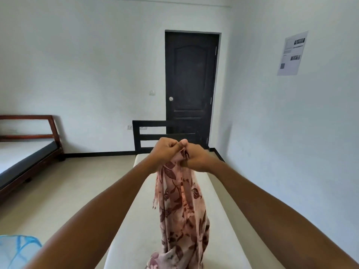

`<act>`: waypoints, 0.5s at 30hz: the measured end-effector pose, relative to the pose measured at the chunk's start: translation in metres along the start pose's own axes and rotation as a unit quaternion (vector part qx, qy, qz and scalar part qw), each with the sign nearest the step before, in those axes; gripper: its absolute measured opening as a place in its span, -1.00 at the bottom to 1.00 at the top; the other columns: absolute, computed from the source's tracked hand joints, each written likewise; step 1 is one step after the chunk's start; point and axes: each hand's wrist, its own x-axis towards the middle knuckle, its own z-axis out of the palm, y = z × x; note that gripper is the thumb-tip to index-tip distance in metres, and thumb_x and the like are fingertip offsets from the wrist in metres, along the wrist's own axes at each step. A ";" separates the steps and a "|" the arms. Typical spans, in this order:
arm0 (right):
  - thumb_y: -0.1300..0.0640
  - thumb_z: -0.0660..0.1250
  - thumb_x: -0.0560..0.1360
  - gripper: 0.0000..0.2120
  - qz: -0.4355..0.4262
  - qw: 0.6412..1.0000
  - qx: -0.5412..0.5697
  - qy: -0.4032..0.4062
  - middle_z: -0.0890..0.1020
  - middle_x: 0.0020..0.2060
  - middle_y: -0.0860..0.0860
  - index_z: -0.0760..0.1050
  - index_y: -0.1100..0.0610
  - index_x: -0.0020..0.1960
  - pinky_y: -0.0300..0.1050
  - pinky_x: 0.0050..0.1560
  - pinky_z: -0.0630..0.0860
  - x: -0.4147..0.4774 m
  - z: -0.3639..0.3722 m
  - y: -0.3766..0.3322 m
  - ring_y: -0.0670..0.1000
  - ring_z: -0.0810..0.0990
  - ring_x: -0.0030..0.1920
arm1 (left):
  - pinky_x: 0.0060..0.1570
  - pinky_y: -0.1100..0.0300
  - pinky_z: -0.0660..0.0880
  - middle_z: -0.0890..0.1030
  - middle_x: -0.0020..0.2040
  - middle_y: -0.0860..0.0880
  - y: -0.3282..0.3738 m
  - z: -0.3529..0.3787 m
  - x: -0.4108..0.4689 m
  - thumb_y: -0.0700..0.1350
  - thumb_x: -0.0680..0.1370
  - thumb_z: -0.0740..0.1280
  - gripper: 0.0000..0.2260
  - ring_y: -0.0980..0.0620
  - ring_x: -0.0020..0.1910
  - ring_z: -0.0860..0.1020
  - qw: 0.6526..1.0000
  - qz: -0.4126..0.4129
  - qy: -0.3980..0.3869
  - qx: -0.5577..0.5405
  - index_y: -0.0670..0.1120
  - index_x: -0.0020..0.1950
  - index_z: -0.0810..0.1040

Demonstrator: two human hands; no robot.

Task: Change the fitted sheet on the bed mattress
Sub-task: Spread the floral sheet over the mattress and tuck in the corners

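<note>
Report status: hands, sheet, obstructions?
Left hand and right hand raised together, both holding floral sheet. Sheet hangs bunched onto bare mattress. Blue mesh item lower left, off the mattress.

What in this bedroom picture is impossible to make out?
Head view only.
Floral sheet: bunched in the left hand and right hand, lower end cut off by the bottom edge.
Wall notice: print too small to read.
Blue item: cut off by the bottom-left corner, unidentifiable.
Second bed: cut off by the left edge.

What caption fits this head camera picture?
Left hand and right hand hold the floral sheet bunched over the bare mattress.
</note>
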 end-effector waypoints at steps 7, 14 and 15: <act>0.22 0.32 0.58 -0.84 0.008 0.993 0.015 0.114 0.70 -0.20 0.02 0.67 0.14 -0.07 0.02 -0.02 0.65 0.003 0.000 0.016 0.02 0.67 -0.13 | -0.22 0.08 0.54 0.61 -0.32 -0.04 -0.060 -0.022 -0.016 -0.09 0.54 0.41 -0.79 -0.05 -0.26 0.61 0.962 -0.037 -0.038 0.267 -0.07 -0.29 0.58; 0.10 0.36 0.61 -0.79 0.049 0.965 0.187 0.178 0.73 -0.17 0.16 0.70 0.21 -0.04 0.15 -0.01 0.69 0.007 -0.018 0.028 0.18 0.73 -0.11 | -0.43 0.20 0.40 0.56 -0.45 0.00 -0.099 -0.038 -0.029 -0.25 0.53 0.31 -0.69 0.00 -0.40 0.51 0.978 -0.147 0.138 0.060 -0.09 -0.41 0.59; 0.04 0.40 0.59 -0.78 0.064 0.970 0.170 0.160 0.74 -0.18 0.12 0.71 0.18 -0.04 0.13 0.00 0.70 0.004 -0.018 0.035 0.14 0.74 -0.13 | -0.38 0.19 0.39 0.55 -0.45 0.02 -0.096 -0.040 -0.027 -0.25 0.55 0.30 -0.65 0.03 -0.38 0.49 0.979 -0.132 0.154 0.026 -0.06 -0.43 0.59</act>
